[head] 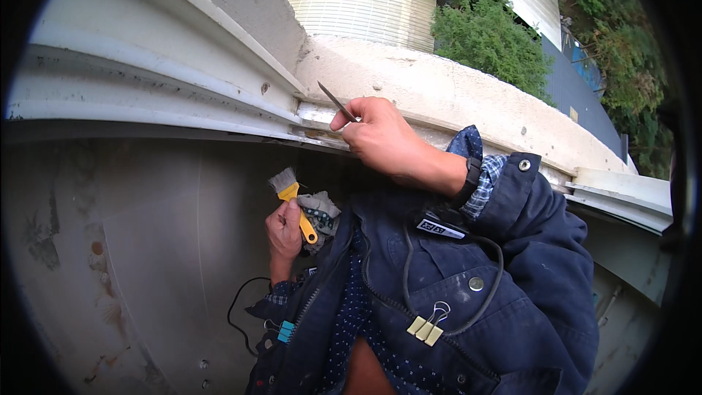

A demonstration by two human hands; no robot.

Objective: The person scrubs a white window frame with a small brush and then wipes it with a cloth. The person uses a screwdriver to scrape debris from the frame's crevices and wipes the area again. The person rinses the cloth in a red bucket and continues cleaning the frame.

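My right hand [386, 140], with a dark band at its wrist, pinches a thin, pointed metal tool [337, 101], perhaps a narrow blade, between thumb and fingers. It is over the window frame's bottom track [318, 115], near the frame corner; the tool's tip points up and left over the rough outer sill. Lower down, my left hand [284, 230] is closed round a flat paintbrush [289, 189] with a yellow handle and pale bristles pointing up. A crumpled grey cloth [321, 208] with a dotted patch is beside the brush handle, apparently in the same hand; its hidden side cannot be made out.
A white metal window frame [164, 77] runs along the left, and a rough concrete sill [395, 68] lies outside. Beyond are a corrugated roof [356, 0] and trees [488, 38]. Below the frame is a stained grey panel [159, 219]. A cable [500, 280] is clipped to the jacket.
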